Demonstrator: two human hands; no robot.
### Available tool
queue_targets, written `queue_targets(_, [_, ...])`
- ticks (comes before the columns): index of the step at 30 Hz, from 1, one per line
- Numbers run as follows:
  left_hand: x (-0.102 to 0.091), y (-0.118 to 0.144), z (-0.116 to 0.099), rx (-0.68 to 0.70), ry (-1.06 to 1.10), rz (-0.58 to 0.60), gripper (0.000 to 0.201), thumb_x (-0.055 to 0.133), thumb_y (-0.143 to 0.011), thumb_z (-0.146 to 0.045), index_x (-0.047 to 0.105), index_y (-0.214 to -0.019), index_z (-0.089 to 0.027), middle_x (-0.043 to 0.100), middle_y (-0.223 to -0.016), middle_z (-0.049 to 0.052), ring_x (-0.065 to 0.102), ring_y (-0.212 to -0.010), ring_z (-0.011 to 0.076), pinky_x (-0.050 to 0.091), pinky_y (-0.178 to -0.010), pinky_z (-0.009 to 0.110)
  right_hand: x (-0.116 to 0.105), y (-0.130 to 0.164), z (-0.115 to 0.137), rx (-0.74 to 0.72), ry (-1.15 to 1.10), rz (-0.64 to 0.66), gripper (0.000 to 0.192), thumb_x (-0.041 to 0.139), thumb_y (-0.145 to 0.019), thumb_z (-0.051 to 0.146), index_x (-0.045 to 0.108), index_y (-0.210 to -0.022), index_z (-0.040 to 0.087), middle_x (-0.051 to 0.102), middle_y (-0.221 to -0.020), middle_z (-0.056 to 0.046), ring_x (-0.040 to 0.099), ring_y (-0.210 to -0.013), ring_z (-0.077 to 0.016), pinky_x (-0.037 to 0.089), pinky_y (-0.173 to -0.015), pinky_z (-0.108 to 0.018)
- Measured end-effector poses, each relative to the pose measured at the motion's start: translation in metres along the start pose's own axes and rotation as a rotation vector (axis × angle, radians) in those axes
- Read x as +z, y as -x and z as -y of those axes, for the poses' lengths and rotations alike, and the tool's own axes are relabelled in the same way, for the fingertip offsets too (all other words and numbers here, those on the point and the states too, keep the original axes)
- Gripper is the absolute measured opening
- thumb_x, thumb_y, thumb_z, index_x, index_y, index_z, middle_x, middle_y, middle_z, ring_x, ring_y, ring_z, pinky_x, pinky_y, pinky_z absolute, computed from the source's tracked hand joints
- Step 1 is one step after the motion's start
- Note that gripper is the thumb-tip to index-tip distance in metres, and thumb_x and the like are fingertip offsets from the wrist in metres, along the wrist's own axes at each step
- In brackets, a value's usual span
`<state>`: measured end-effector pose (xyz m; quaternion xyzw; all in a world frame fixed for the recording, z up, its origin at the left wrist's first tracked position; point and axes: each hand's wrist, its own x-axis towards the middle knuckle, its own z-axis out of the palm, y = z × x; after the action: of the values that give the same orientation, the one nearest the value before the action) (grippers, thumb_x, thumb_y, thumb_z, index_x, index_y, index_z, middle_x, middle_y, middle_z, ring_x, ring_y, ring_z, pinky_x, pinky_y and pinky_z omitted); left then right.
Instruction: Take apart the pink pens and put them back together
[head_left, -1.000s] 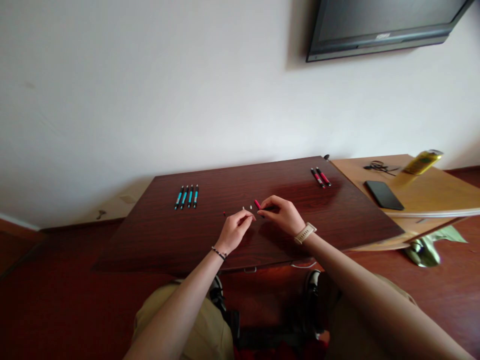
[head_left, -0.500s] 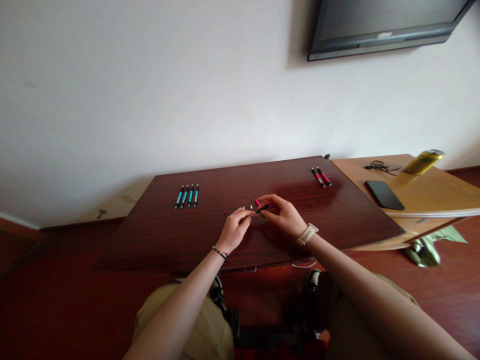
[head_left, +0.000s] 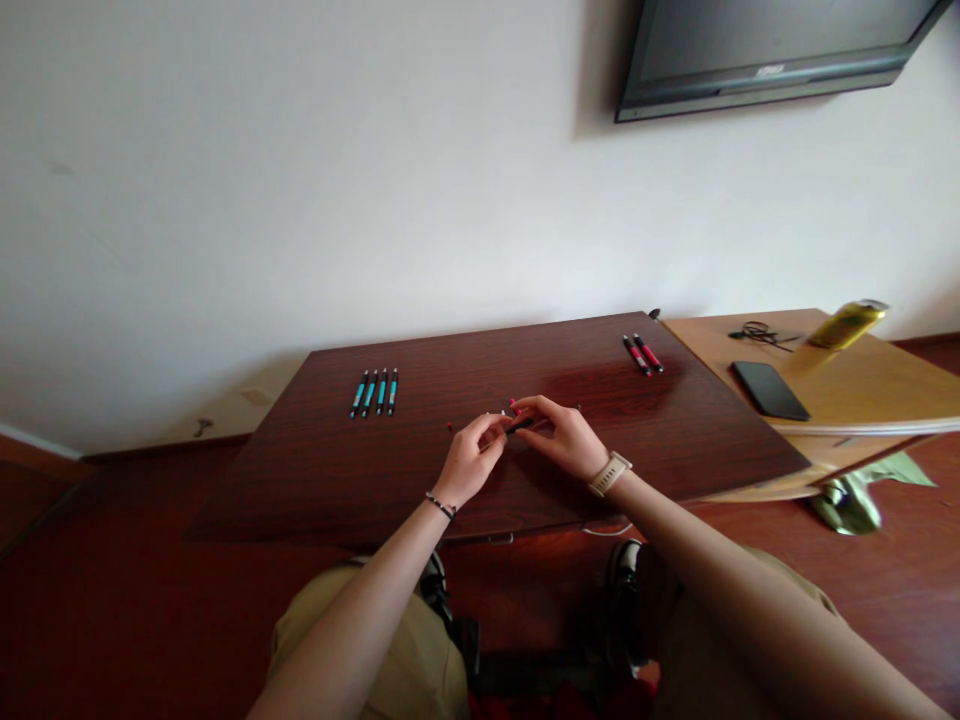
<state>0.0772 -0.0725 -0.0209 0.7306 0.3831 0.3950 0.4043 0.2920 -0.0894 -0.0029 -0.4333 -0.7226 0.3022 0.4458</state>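
- The left hand (head_left: 471, 462) and the right hand (head_left: 564, 437) meet over the middle of the dark wooden table (head_left: 322, 480), fingertips almost touching.
- Between them is a thin dark pen part (head_left: 520, 425), lying nearly level just above the table top; the right hand's fingers are clamped on its right end.
- The left hand's thumb and forefinger are pinched together at the part's left end; whether they grip the part itself or some smaller piece is too small to tell.
- A red pen piece (head_left: 514, 406) sits on the table just behind the hands, with a tiny white bit beside it and a small red speck (head_left: 449, 427) a little to the left.
- The left wrist wears a dark beaded band; the right wrist wears a pale strap.
- Four blue pens (head_left: 374, 392) lie side by side in a neat row at the table's far left, well apart from the hands.
- Two red pens (head_left: 642, 354) lie together near the far right corner.
- On the lighter side table (head_left: 862, 390) to the right: a black phone (head_left: 769, 389), a tangle of dark cable (head_left: 757, 333) and a yellow can (head_left: 847, 323); its printing is too blurred to read.
- A wall-mounted screen (head_left: 765, 45) hangs above; a small maker's label on its lower edge is not legible.
- No writing on any pen can be read.
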Motion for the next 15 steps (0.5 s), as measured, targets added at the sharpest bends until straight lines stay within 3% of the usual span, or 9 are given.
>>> queue_targets(4, [-0.0005,0.0004,0.0035,-0.014,0.023,-0.009,0.038,0.056,-0.091,-0.012,0.066,-0.127,-0.02,0.068,-0.105,0.006,0.064,-0.084,0.0151,0.052,-0.077,0.026,0.0005,-0.0001,-0.0002,0.003,0.029,-0.001,0.037,0.069,-0.091,0.022,0.064,-0.127,0.029,0.079,-0.108,-0.001,0.076,-0.098,-0.0195,0.06,-0.089,-0.035])
queue_targets(8, [0.001,-0.0003,0.0055,-0.016,0.069,-0.023,0.033,0.06,-0.094,-0.019,0.064,-0.126,-0.019,0.068,-0.103,0.006,0.068,-0.084,0.0151,0.055,-0.083,0.029,-0.0008,-0.0005,-0.0024,0.01,0.01,-0.009,0.039,0.069,-0.091,0.022,0.064,-0.129,0.029,0.079,-0.109,-0.001,0.076,-0.099,-0.0192,0.059,-0.09,-0.034])
queue_targets(15, [0.0014,-0.0027,0.0015,-0.033,-0.038,-0.086,0.02,0.065,-0.096,-0.037,0.072,-0.101,-0.019,0.074,-0.1,0.007,0.068,-0.088,0.0192,0.053,-0.083,0.03,-0.0033,-0.0008,-0.0066,0.044,-0.094,-0.047,0.032,0.072,-0.091,0.028,0.067,-0.123,0.026,0.079,-0.112,-0.004,0.075,-0.102,-0.02,0.059,-0.093,-0.035])
